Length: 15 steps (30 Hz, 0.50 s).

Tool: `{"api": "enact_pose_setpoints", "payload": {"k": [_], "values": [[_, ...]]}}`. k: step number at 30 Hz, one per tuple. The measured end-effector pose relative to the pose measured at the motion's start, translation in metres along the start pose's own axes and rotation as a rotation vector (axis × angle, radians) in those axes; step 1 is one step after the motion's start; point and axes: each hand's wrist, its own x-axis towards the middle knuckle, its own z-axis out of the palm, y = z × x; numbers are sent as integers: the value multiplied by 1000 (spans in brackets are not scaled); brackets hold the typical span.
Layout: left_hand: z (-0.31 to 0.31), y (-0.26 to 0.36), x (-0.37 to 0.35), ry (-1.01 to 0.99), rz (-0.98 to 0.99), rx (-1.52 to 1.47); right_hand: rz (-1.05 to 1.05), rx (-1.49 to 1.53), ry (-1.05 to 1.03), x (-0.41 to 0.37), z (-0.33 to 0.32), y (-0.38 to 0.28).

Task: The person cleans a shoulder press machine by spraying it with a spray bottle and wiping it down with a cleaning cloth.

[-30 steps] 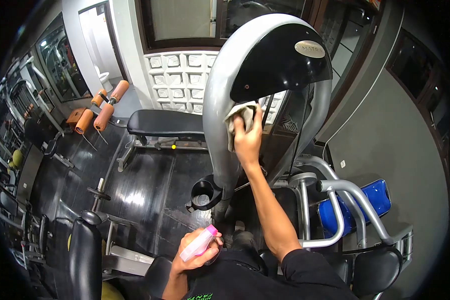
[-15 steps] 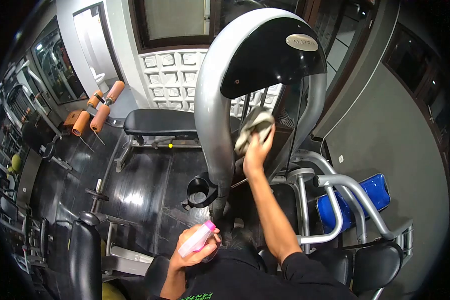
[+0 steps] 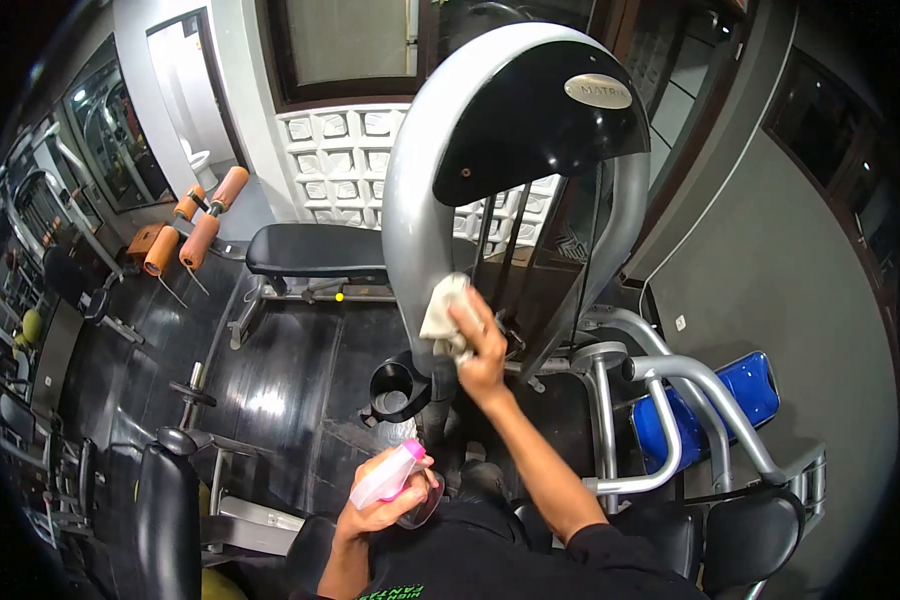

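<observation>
My right hand presses a pale cloth against the lower part of the machine's silver frame, its fingers closed over the fabric. In my left hand is a spray bottle with a pink and white trigger head, held low in front of my body. Part of its clear body shows below the fingers. Between the two hands, a black cup holder is fixed to the side of the frame. Above them curves the machine's black top cover with an oval badge.
A black flat bench stands behind the machine on the left, near orange foam rollers. Silver tube handles and a blue padded object are on the right. A black upright pad rises close at lower left.
My right hand has brought the cloth down and left, from the machine's inner opening onto the silver frame. The left hand with the spray bottle has barely moved.
</observation>
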Motion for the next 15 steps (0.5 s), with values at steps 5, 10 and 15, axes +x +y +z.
{"api": "enact_pose_setpoints", "payload": {"k": [5, 10, 15], "values": [[2, 5, 8, -50, 6, 179, 170, -92, -184, -128, -3, 12], [-1, 8, 4, 15, -83, 349, 692, 218, -22, -184, -5, 20], [-18, -20, -19, 82, -30, 222, 388, 150, 280, -55, -9, 2]]}}
